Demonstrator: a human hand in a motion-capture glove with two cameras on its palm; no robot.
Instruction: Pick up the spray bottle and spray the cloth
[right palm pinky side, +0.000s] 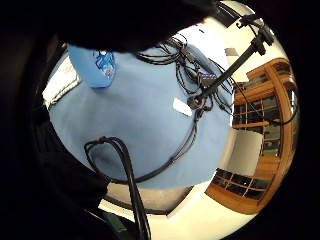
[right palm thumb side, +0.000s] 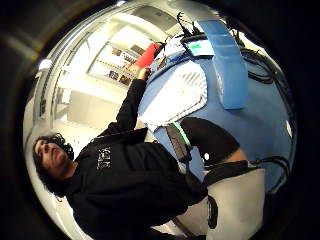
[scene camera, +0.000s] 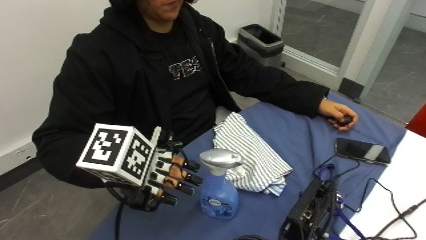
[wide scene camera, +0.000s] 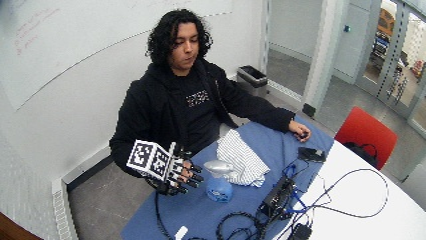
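We see our gloved right hand (scene camera: 170, 180) just beside the spray bottle (scene camera: 218, 187), fingers spread and holding nothing. The translucent blue plastic bottle stands upright with a grey trigger head; beyond it lies the crumpled striped cloth (scene camera: 249, 152) on the blue tablecloth (scene camera: 299, 135).

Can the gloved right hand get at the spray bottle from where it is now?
Probably yes. The hand hovers open right beside the spray bottle, nothing between them; the striped cloth lies behind the bottle.

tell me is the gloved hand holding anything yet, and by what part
Nothing is held. The gloved right hand hovers open beside the spray bottle, fingers apart from it.
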